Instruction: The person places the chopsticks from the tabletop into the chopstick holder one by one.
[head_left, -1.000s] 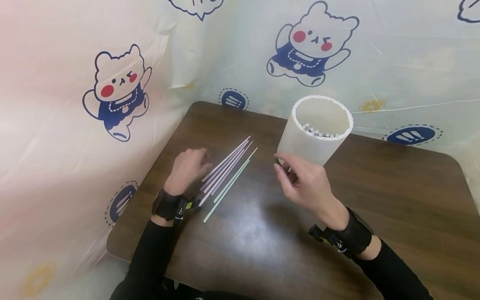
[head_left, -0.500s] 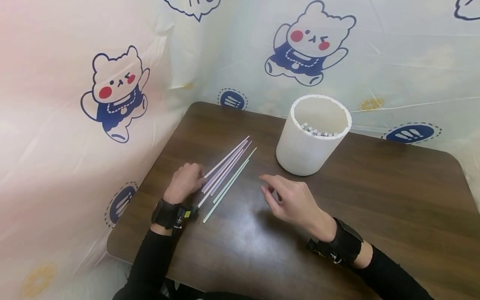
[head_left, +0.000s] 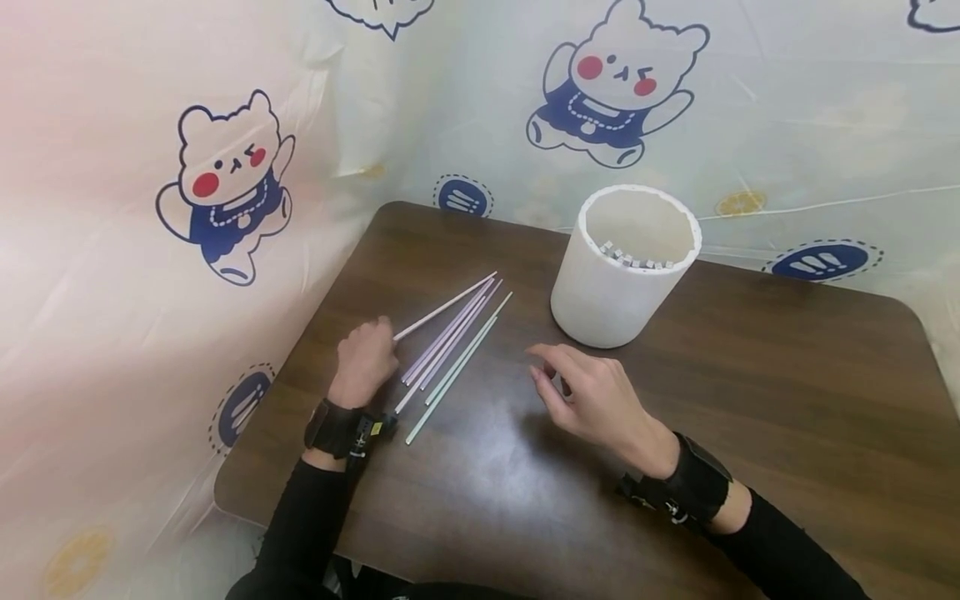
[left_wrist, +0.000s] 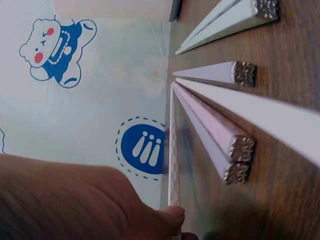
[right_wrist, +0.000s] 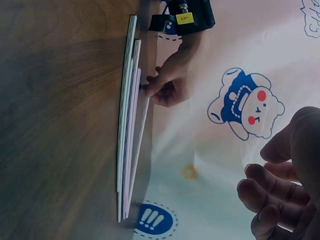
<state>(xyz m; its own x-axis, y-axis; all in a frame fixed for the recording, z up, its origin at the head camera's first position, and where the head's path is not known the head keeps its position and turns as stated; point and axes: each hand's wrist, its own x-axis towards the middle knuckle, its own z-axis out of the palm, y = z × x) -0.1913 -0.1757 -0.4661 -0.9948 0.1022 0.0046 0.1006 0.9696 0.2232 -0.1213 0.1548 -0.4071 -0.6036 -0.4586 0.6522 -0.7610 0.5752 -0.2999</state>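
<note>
My left hand [head_left: 364,362] pinches the thick end of a whitish-pink chopstick [head_left: 444,308] between thumb and finger. In the left wrist view that chopstick [left_wrist: 173,150] points away, its far tip near the tips of the others. Beside it on the table lie several lavender, pink and white chopsticks [head_left: 448,343], then two mint-green chopsticks [head_left: 467,354]. In the left wrist view their square ends show dark glitter. My right hand [head_left: 596,400] hovers over the table in front of the white cylinder, fingers loosely bent. In the right wrist view nothing is between these fingers [right_wrist: 265,195].
A white cylindrical holder [head_left: 611,300] stands upright at the back, with several small square-ended pieces [head_left: 637,262] inside against its near wall. The brown wooden table [head_left: 787,400] ends at a curtain [head_left: 420,108] printed with cartoon bears.
My left hand has come down to the chopsticks, taken hold of the leftmost one and swung its near end left. My right hand has drawn back from the holder toward the person.
</note>
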